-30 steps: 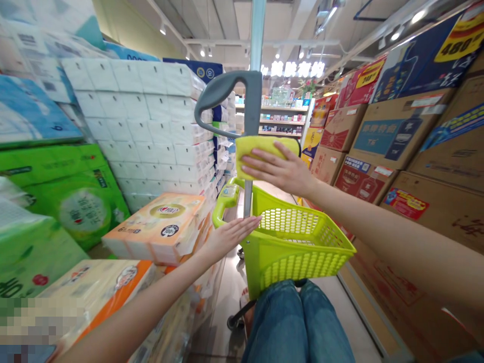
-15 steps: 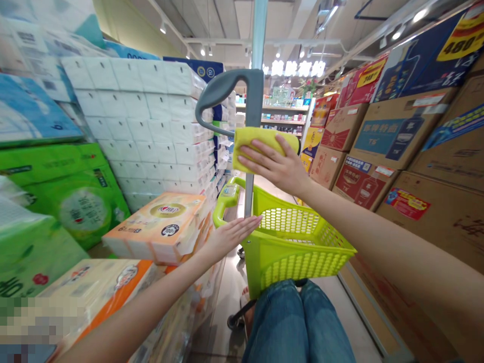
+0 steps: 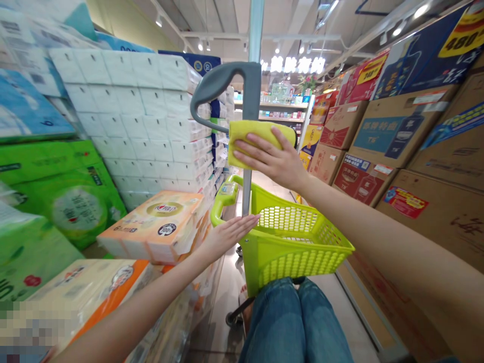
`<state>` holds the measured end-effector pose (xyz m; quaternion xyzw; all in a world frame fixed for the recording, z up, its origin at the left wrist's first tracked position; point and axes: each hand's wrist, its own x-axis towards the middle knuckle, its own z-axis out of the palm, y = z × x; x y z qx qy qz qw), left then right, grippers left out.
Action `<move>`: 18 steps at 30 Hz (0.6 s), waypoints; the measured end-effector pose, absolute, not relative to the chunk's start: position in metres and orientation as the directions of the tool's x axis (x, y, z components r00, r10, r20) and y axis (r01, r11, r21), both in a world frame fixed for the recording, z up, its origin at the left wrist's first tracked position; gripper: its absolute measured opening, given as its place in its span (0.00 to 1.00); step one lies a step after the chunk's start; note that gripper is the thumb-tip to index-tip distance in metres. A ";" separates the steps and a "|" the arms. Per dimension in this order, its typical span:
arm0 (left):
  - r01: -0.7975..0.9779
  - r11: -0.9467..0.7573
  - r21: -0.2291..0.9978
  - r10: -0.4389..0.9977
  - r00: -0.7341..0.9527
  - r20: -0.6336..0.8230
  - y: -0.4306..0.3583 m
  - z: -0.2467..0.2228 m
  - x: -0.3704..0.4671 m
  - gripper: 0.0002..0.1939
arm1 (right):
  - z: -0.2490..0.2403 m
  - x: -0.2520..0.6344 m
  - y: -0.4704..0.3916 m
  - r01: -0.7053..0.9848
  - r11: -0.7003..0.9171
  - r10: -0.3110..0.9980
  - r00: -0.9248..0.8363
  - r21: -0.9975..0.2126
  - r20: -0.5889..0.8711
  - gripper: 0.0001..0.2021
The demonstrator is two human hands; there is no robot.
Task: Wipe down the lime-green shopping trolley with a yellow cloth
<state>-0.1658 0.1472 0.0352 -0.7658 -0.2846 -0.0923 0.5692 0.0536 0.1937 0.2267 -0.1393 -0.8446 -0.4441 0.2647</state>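
A folded yellow cloth (image 3: pixel 242 136) lies against the grey upright (image 3: pixel 251 96) of a shopping cart, just below its looped grey handle (image 3: pixel 215 93). My right hand (image 3: pixel 272 156) spreads its fingers over that cloth and presses it to the post; the thumb side is up. Lower down, my left hand (image 3: pixel 232 233) is stretched out flat, fingers together, at the near corner of the lime-green basket (image 3: pixel 302 252), close to the foot of the post. Beside it curves the green push handle (image 3: pixel 219 201) of the basket.
Stacked white tissue packs (image 3: pixel 132 116) and an orange tissue pack (image 3: pixel 159 217) crowd the left side. Cardboard cartons (image 3: pixel 389 131) are piled along the right. My knees (image 3: pixel 298 322) are under the basket, and shelves (image 3: pixel 280 108) stand at the back.
The view has shifted slightly, so most things appear a little further left and higher. Both hands keep nearly the same places on the cart, the right still over the cloth.
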 end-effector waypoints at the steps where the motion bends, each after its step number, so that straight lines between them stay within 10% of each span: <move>1: 0.541 -0.197 -0.818 0.327 0.822 0.465 0.148 0.035 -0.166 0.34 | 0.221 0.052 0.195 0.484 0.526 -0.024 -0.814 0.699 0.581 0.28; 8: 0.539 -0.249 -0.805 0.326 0.829 0.455 0.156 0.023 -0.169 0.32 | 0.142 0.055 0.192 0.219 0.448 -0.260 -0.896 0.866 0.361 0.22; 18: 0.517 -0.163 -0.840 0.335 0.830 0.446 0.150 0.032 -0.166 0.33 | 0.181 0.048 0.196 0.460 0.467 -0.164 -0.794 0.755 0.585 0.25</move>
